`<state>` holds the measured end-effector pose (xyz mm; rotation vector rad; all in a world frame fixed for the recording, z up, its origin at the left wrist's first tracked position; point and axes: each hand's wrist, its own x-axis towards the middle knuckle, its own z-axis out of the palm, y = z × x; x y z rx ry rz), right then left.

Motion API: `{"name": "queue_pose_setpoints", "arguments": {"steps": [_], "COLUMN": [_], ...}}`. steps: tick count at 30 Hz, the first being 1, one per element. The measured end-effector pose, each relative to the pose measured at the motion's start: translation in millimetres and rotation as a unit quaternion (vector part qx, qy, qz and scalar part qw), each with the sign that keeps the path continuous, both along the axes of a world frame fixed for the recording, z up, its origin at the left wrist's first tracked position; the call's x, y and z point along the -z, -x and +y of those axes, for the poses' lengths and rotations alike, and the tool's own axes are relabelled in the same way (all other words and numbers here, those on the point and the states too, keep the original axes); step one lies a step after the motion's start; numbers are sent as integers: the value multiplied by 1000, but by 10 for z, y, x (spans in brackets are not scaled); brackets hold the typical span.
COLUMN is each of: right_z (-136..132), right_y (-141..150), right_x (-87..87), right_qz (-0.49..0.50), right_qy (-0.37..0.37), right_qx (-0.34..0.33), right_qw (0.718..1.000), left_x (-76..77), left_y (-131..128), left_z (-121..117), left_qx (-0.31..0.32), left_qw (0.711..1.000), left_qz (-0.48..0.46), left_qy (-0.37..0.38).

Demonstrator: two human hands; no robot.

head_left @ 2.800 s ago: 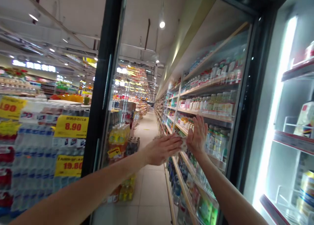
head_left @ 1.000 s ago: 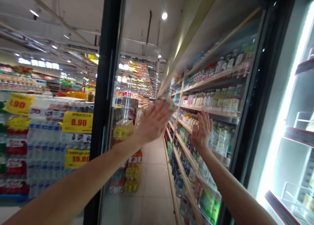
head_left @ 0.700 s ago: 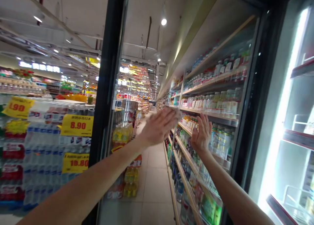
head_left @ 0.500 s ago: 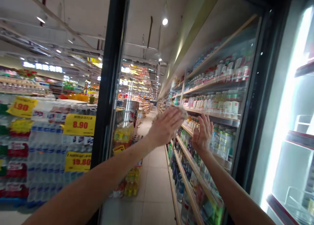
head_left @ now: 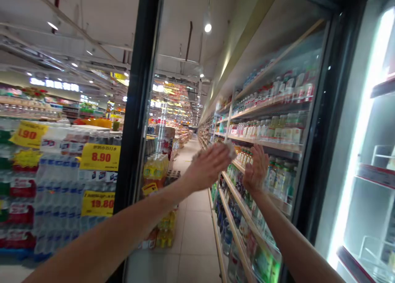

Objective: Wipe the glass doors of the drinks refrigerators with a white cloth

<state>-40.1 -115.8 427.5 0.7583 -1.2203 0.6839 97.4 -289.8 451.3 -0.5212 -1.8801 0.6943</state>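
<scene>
My left hand (head_left: 205,167) lies flat over a pale, crumpled cloth (head_left: 231,150) and holds it to the glass of an open door (head_left: 193,217). Bits of the cloth show beyond the fingertips and along the upper edge of the hand; the rest is under the palm. To the right, my right hand (head_left: 256,169) is raised at the same glass, fingers stretched upward and nothing in them. Whether its palm touches the pane I cannot tell. A black frame (head_left: 138,89) borders the glass on the left.
Through the glass, shelves (head_left: 265,143) of bottled drinks run along the right side of a tiled aisle (head_left: 194,233). Stacked water packs (head_left: 58,200) with yellow price signs (head_left: 100,156) stand at left. A lit cooler interior (head_left: 370,151) with racks is at far right.
My left hand has slid a little downward on the glass with the cloth. My right hand stays in nearly the same place.
</scene>
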Motion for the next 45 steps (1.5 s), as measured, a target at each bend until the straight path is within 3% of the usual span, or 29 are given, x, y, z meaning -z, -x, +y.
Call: {"name": "queue_pose_setpoints", "arguments": {"steps": [2,4,5,7,9,10,12,14,16,18,20,23,25,27,29,31,32,34,37,39,40,42,45], "right_z": [4,6,5,1,-4,-6,-7,-4,0,3,3,-4,-8,-10,-11,-11,-11,-14,-23,-31,-34,-38,-35], "right_y": [3,1,-1,-8,-13,-15,-16,-14,-9,-3,3,7,4,-1,-5,-5,-3,4,14,16,16,11,1], "right_x": [3,3,1,-5,-11,-13,-13,-7,0,4,3,-3,-6,-6,-4,-1,0,0,-5,-9,-9,-9,-5], "right_qz": [-1,-3,-3,2,3,4,3,0,-7,-9,0,7,1,-6,-9,-9,-6,1,7,6,4,2,-3], "right_qy": [-3,-4,-3,2,4,5,5,4,-1,-4,-1,5,5,4,1,-1,-1,1,5,7,8,9,7], "right_qx": [-1,-3,-3,1,5,4,-3,-7,-5,1,6,7,6,5,4,5,6,10,15,17,17,15,13], "right_qw": [1000,1000,1000,1000,1000,1000,1000,1000,1000,1000,1000,1000,1000,1000,1000,1000,1000,1000,1000,1000,1000,1000,1000], "left_x": [285,280,160,-202,-499,-548,-397,-26,304,358,90,-492,-618,-395,60,488,613,613,154,-136,-194,-82,452], "left_y": [56,43,8,-86,-157,-169,-141,-67,-1,3,-74,-234,-276,-242,-161,-89,-73,-102,-259,-348,-365,-338,-197], "left_z": [66,35,-14,-135,-219,-227,-171,-69,-7,-38,-154,-349,-383,-310,-188,-110,-110,-194,-432,-541,-554,-488,-271], "left_qx": [36,48,39,2,-33,-43,-45,-19,23,40,22,-30,-50,-41,-8,35,48,44,-16,-47,-55,-53,-14], "left_qw": [987,979,986,1000,987,981,987,1000,991,982,995,984,965,983,1000,989,981,983,1000,986,978,982,1000], "left_qz": [-80,-97,-77,11,98,115,81,-6,-82,-102,-42,122,168,119,15,-77,-101,-98,19,110,135,119,-16], "left_qy": [134,172,143,14,-120,-153,-133,-19,106,153,85,-129,-194,-137,-7,122,155,149,-7,-118,-149,-139,21]}}
